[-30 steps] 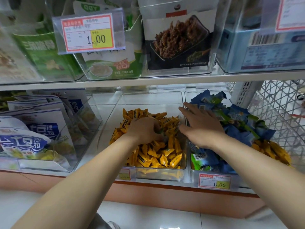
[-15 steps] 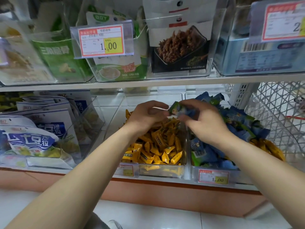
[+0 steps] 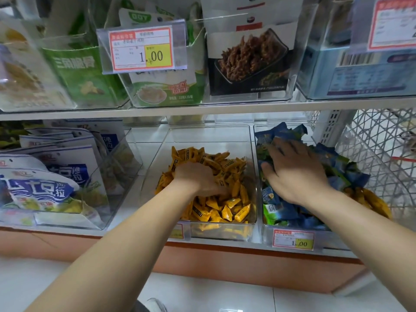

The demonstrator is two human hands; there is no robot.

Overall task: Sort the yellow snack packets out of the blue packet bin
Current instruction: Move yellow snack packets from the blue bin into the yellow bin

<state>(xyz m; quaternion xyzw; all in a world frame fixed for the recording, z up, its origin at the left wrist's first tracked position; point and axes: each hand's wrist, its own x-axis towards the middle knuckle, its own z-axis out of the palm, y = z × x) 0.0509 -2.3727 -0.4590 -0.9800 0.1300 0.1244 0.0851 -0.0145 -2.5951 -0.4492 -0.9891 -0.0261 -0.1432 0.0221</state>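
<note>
Yellow snack packets (image 3: 227, 210) fill the clear middle bin (image 3: 220, 231) on the lower shelf. My left hand (image 3: 198, 176) sits knuckles-up in that pile, its fingers curled down among the packets. The bin to the right (image 3: 266, 235) is heaped with blue packets (image 3: 290, 210). My right hand (image 3: 295, 172) lies flat on top of them with its fingers spread. A few yellow packets (image 3: 371, 201) lie at the right edge of the blue heap, right of my right forearm.
A clear bin of white-and-blue bags (image 3: 56, 183) stands to the left. The upper shelf edge (image 3: 202, 111) overhangs the bins and carries a price tag (image 3: 144, 49). A white wire mesh (image 3: 380, 152) closes the right side.
Half a second ago both hands were raised over the bins, the right pinching a blue packet. Now the right hand lies on the blue heap and the left is down in the yellow pile.
</note>
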